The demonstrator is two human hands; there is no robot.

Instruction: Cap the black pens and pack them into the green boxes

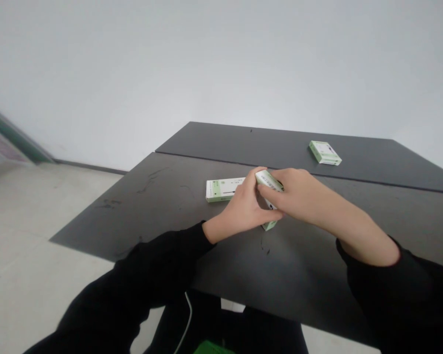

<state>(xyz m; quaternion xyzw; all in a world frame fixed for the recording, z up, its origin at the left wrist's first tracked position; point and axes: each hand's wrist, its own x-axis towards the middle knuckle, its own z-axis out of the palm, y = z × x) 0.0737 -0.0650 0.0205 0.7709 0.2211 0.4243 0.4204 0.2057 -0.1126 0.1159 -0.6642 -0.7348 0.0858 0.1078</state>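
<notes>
Both of my hands are closed around a small white and green box (269, 225), which stands tilted over the dark table. My left hand (245, 206) grips its left side, thumb across the near face. From the right, my right hand (293, 191) holds the upper part, fingers over the top end. Much of the box is hidden by the fingers. Just behind my left hand, a second white and green box (221, 189) lies flat, its right end covered by that hand.
A third white and green box (325, 152) lies farther back on the right. The dark table (151, 211) has a seam across it and meets a pale wall (221, 64). Floor (29, 246) shows at the left, and a thin white cable (188, 314) hangs below the near edge.
</notes>
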